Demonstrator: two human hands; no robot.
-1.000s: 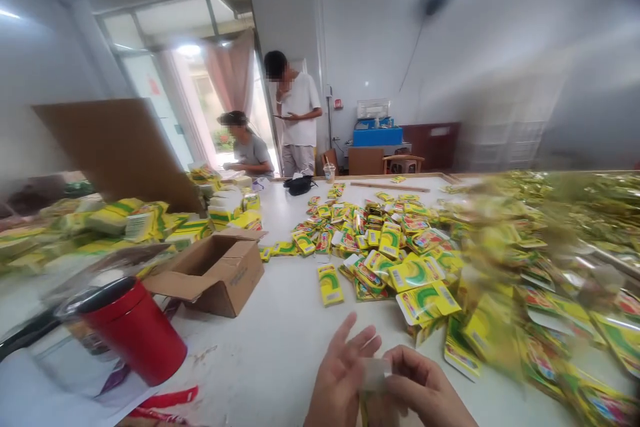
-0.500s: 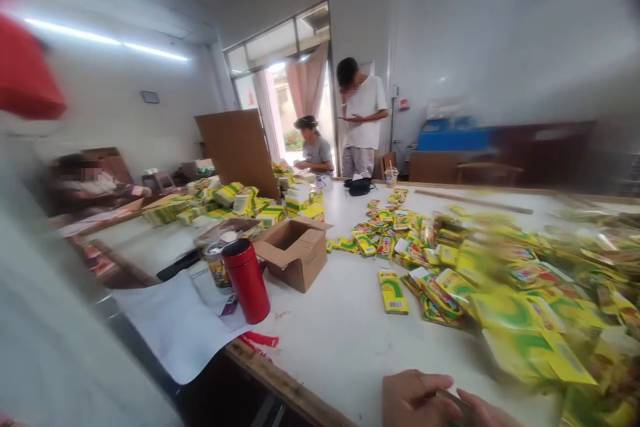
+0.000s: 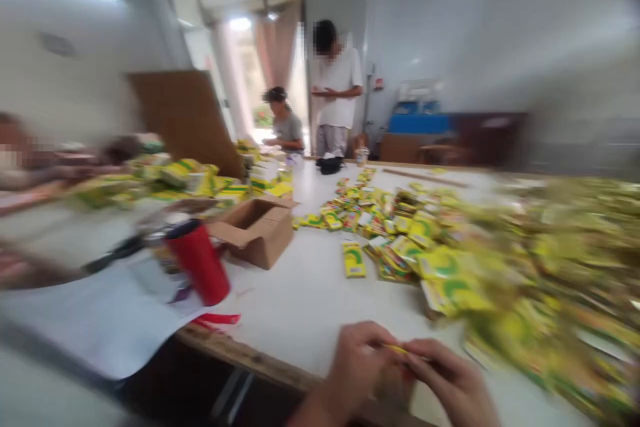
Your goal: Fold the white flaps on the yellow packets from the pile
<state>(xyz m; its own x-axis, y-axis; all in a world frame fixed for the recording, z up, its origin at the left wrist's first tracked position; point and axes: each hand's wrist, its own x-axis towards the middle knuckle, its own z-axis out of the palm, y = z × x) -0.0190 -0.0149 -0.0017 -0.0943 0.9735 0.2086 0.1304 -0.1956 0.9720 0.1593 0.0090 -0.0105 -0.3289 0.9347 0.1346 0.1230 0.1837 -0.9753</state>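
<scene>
Near the table's front edge, my left hand (image 3: 357, 360) and my right hand (image 3: 445, 370) meet, fingers pinched together. Between the fingertips shows the yellow edge of a small carton (image 3: 397, 348), with a blurred body hanging below it; most of it is hidden by the fingers. Ahead of my hands a single yellow-and-green carton (image 3: 354, 260) lies flat on the white table (image 3: 295, 320). To the right, a large heap of similar cartons (image 3: 450, 280) spreads out, blurred toward the edge of the view.
A red flask (image 3: 200, 263), an open cardboard box (image 3: 265, 227) and a white paper sheet (image 3: 95, 320) are on the left. More yellow packs (image 3: 185, 173) pile up by a brown board (image 3: 185, 117). Two people (image 3: 336, 80) are beyond the table; another, blurred, is at far left.
The view has swung right and down. My hands have come further into view, and a yellow edge now shows between the fingertips. The standing person remains in place.
</scene>
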